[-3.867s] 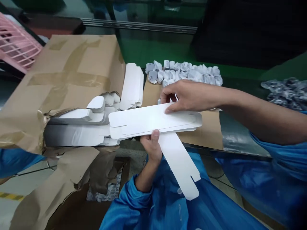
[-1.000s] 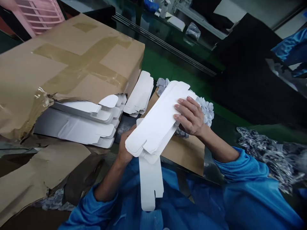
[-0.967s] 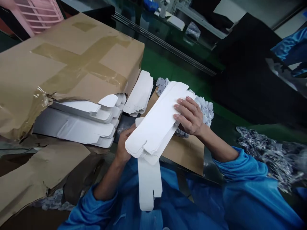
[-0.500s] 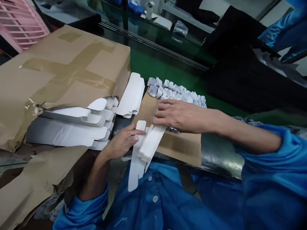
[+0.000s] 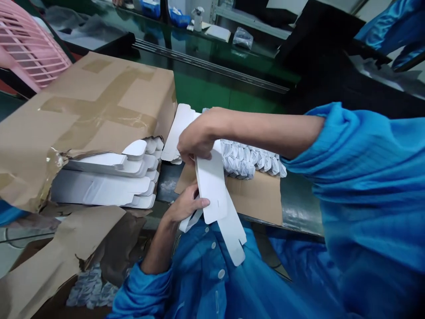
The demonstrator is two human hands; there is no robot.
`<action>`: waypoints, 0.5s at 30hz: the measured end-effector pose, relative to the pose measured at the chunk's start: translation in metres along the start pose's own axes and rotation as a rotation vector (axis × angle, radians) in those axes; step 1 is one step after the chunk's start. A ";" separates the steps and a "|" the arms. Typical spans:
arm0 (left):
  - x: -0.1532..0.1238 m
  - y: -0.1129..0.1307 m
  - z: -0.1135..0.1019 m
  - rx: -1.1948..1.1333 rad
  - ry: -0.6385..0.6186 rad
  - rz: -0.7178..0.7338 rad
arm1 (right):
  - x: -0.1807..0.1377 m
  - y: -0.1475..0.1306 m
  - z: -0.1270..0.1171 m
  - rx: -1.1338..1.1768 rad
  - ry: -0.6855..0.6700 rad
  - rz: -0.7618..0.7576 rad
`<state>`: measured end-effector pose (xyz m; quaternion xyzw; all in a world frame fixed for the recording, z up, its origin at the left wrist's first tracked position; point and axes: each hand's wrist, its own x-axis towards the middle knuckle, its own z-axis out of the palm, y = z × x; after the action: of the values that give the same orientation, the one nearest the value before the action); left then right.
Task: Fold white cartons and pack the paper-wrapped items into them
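My left hand point(image 5: 187, 204) is closed on the lower left side of a white carton point(image 5: 212, 186), its thumb lying across the front. From above, my right hand point(image 5: 197, 139) grips the top end of the same carton, fingers curled down and partly hidden. Below it, another long white flat piece point(image 5: 232, 237) with a notched end slants towards my shirt. A narrow white strip shows under my left hand. Behind my right hand lies a pile of flat white cartons point(image 5: 175, 133). Rows of small paper-wrapped bundles point(image 5: 244, 159) rest on a brown cardboard sheet point(image 5: 262, 201).
A large taped cardboard box point(image 5: 109, 97) stands at the left, its torn side showing stacked white cartons point(image 5: 106, 184). A torn flap point(image 5: 66, 252) hangs below, near more wrapped bundles point(image 5: 91, 288). A pink fan guard point(image 5: 36, 48) is at the far left.
My right hand has left the ribbed white stack by the bundles and moved left onto the carton. The white pieces have turned, their lower ends now pointing to the right.
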<state>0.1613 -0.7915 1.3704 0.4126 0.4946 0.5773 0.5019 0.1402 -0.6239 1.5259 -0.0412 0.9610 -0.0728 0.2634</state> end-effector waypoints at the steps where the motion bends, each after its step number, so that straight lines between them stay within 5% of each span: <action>1: 0.001 -0.005 0.003 -0.051 0.058 -0.054 | 0.009 -0.006 -0.001 -0.024 -0.045 0.025; 5: 0.002 -0.014 0.008 -0.123 0.246 -0.115 | 0.011 -0.022 -0.009 -0.170 -0.071 0.094; 8: -0.003 -0.012 0.006 -0.133 0.336 -0.084 | -0.026 -0.015 -0.006 -0.222 0.327 -0.073; 11: -0.012 -0.004 0.001 -0.093 0.378 -0.038 | -0.072 0.000 0.028 0.119 0.924 -0.012; 13: -0.016 0.002 0.001 -0.009 0.368 0.008 | -0.088 0.005 0.065 0.510 1.020 0.162; 15: -0.017 0.007 0.004 0.085 0.347 0.056 | -0.090 0.001 0.102 0.903 0.897 0.203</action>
<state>0.1665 -0.8073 1.3782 0.3412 0.5861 0.6322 0.3747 0.2694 -0.6245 1.4837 0.1994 0.8516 -0.4551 -0.1669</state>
